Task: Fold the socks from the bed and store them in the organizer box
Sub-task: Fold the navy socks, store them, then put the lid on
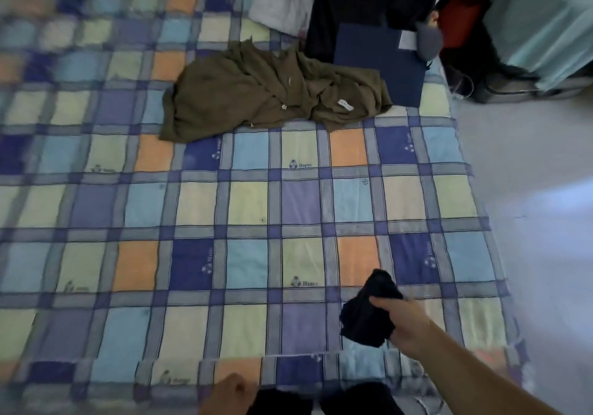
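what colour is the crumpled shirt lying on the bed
Olive brown. The crumpled shirt shows clearly in the head view, lying on the checked bedsheet.

Right hand (406,326) reaches forward on an outstretched arm, fingers curled tight. Left hand (226,393) sits low, loosely curled.

Dim, bluish, even light covers the bed (250,209), with a pale bright patch on the floor (552,196) at right. The left side and bottom edge smear with motion blur, and the wide-angle lens bows the checks toward the edges.
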Demonstrator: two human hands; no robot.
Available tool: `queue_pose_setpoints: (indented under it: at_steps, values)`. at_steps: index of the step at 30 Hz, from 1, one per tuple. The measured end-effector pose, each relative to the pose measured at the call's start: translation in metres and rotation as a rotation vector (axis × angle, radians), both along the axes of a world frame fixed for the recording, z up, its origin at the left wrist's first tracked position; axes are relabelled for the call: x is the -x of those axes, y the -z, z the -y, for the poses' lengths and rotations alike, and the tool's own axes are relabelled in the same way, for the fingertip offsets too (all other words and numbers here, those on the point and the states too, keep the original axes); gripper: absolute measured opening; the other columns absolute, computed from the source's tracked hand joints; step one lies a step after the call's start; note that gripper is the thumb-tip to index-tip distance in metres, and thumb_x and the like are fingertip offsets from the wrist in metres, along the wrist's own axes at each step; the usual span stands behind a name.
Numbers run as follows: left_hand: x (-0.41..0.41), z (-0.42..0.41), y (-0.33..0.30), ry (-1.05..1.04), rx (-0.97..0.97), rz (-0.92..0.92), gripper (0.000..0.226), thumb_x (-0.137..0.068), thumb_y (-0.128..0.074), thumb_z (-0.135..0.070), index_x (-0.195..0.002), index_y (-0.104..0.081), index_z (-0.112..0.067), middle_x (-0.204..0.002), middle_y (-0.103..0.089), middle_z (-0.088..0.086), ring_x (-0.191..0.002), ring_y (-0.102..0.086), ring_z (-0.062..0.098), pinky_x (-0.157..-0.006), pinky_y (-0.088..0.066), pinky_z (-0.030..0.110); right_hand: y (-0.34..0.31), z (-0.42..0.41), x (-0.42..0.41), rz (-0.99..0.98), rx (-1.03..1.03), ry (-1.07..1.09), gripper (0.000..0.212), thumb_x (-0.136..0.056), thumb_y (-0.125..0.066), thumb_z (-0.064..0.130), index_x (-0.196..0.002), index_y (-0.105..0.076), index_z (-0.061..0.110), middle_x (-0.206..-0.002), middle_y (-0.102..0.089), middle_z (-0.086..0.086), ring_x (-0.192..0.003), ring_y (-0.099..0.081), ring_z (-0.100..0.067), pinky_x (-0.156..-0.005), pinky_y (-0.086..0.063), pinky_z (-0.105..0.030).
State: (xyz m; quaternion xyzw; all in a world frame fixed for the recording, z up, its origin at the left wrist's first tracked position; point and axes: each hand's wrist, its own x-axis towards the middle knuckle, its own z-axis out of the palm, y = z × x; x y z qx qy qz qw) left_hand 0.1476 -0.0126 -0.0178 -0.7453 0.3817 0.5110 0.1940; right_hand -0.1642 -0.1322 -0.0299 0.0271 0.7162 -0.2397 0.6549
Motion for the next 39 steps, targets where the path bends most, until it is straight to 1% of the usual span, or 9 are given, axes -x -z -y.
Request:
queue_pose_setpoints:
  at_steps: [2,6,15,20,24,27,32,36,39]
  values:
    - [-0.006,-0.030,-0.030,-0.022,-0.008,-0.085,0.017,-0.098,-0.046,-0.025,-0.082,-0.047,-0.032,-0.082,-0.048,-0.016,-0.103,-0.059,0.010,-0.089,-0.041,0.016,-0.031,-0.023,-0.002,-0.049,0.002,-0.012,0.035,-0.088,-0.067,-0.003,-0.121,-0.056,-0.007,-0.102,-0.066,-0.020,-0.093,-0.066,-0.039,-0.070,-0.056,-0.045]
    - [-0.020,-0.080,-0.085,-0.269,0.002,-0.213,0.016,-0.090,-0.051,-0.015,-0.074,-0.050,-0.014,-0.074,-0.052,0.007,-0.066,-0.050,0.017,-0.067,-0.041,0.027,-0.076,-0.058,-0.014,-0.049,0.038,-0.077,0.025,-0.087,-0.069,-0.002,-0.110,-0.059,-0.003,-0.100,-0.067,-0.019,-0.089,-0.067,-0.035,-0.065,-0.057,-0.040]
    - [-0.013,-0.135,-0.123,-0.917,0.288,-0.092,0.007,-0.089,-0.057,-0.017,-0.087,-0.062,-0.013,-0.090,-0.064,0.013,-0.075,-0.060,0.020,-0.066,-0.051,0.030,-0.089,-0.065,-0.003,-0.042,0.023,-0.567,0.040,-0.088,-0.069,0.003,-0.124,-0.052,0.000,-0.104,-0.064,-0.013,-0.098,-0.064,-0.034,-0.081,-0.056,-0.048]
    - [0.027,-0.184,-0.143,-0.884,0.277,-0.063,0.015,-0.090,-0.058,-0.029,-0.094,-0.063,-0.016,-0.096,-0.067,0.008,-0.092,-0.065,0.025,-0.082,-0.054,0.038,-0.087,-0.045,0.007,-0.155,0.052,-0.811,0.050,-0.089,-0.069,0.004,-0.133,-0.046,0.000,-0.112,-0.061,-0.016,-0.099,-0.062,-0.035,-0.081,-0.054,-0.049]
    - [0.039,-0.238,-0.149,-0.860,0.235,0.011,0.021,-0.090,-0.060,-0.032,-0.100,-0.067,-0.016,-0.101,-0.069,0.004,-0.095,-0.063,0.020,-0.085,-0.049,0.030,-0.094,-0.036,-0.009,-0.184,0.087,-0.994,0.050,-0.089,-0.069,0.004,-0.134,-0.048,-0.002,-0.124,-0.060,-0.021,-0.105,-0.062,-0.039,-0.084,-0.055,-0.051]
    - [0.041,-0.284,-0.146,-1.050,0.221,0.046,0.019,-0.091,-0.059,-0.026,-0.095,-0.067,-0.010,-0.098,-0.069,0.011,-0.093,-0.065,0.025,-0.084,-0.050,0.034,-0.098,-0.037,-0.040,-0.187,0.130,-1.143,0.047,-0.088,-0.069,0.004,-0.130,-0.051,-0.004,-0.114,-0.063,-0.020,-0.101,-0.063,-0.040,-0.080,-0.056,-0.049]
    - [0.044,-0.359,-0.137,-1.467,0.236,0.047,0.019,-0.093,-0.057,-0.021,-0.090,-0.064,-0.004,-0.102,-0.067,0.023,-0.078,-0.063,0.026,-0.064,-0.047,0.030,-0.106,-0.066,-0.126,-0.108,0.193,-1.332,0.043,-0.087,-0.069,0.001,-0.127,-0.052,-0.003,-0.103,-0.066,-0.018,-0.093,-0.066,-0.037,-0.068,-0.057,-0.040]
    - [0.041,-0.412,-0.127,-1.531,0.241,0.008,0.016,-0.089,-0.059,-0.024,-0.086,-0.065,-0.009,-0.092,-0.069,0.017,-0.076,-0.066,0.024,-0.063,-0.048,0.029,-0.114,-0.116,-0.203,-0.061,0.239,-1.489,0.046,-0.086,-0.070,0.004,-0.128,-0.053,-0.002,-0.111,-0.065,-0.020,-0.099,-0.065,-0.038,-0.082,-0.055,-0.047]
    - [0.028,-0.453,-0.121,-1.491,0.255,-0.005,0.021,-0.086,-0.059,-0.026,-0.075,-0.063,-0.009,-0.074,-0.066,0.006,-0.065,-0.060,0.017,-0.061,-0.044,0.027,-0.122,-0.160,-0.254,-0.041,0.266,-1.572,0.033,-0.087,-0.070,0.004,-0.118,-0.057,0.002,-0.105,-0.067,-0.017,-0.097,-0.065,-0.037,-0.079,-0.055,-0.045]
